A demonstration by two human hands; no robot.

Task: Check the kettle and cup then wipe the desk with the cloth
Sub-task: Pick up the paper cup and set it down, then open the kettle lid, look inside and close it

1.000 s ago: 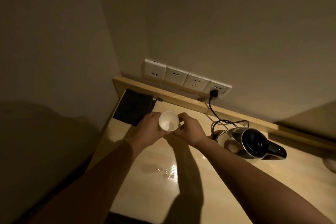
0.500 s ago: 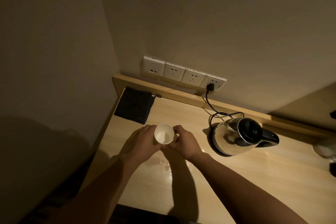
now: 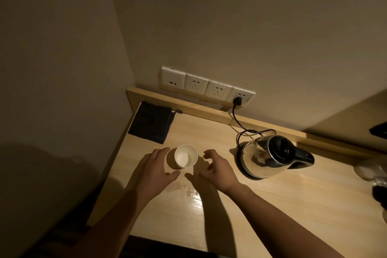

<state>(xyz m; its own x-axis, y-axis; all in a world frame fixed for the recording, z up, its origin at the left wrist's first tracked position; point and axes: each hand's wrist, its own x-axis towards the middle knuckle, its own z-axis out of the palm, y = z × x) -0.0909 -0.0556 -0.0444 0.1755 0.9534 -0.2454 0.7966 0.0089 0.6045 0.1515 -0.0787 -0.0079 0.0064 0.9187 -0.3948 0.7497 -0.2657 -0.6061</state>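
A white paper cup [image 3: 186,156] stands upright on the light wooden desk [image 3: 272,205], its inside showing nothing. My left hand [image 3: 156,170] is just left of the cup, fingers spread, not holding it. My right hand [image 3: 214,170] is just right of the cup, fingers curled apart, also off it. A steel kettle [image 3: 270,158] with a black lid and handle sits to the right. A dark folded cloth [image 3: 151,121] lies in the back left corner. A small puddle of water [image 3: 189,190] glistens in front of the cup.
A row of wall sockets [image 3: 206,87] sits above the desk's raised back ledge, with the kettle's black cord [image 3: 236,119] plugged in. Walls close the desk on the left and back. Dim objects [image 3: 374,176] stand at the far right edge.
Both hands brought the cup down and toward me, set it on the desk, and let go. They now hover open on either side of it.
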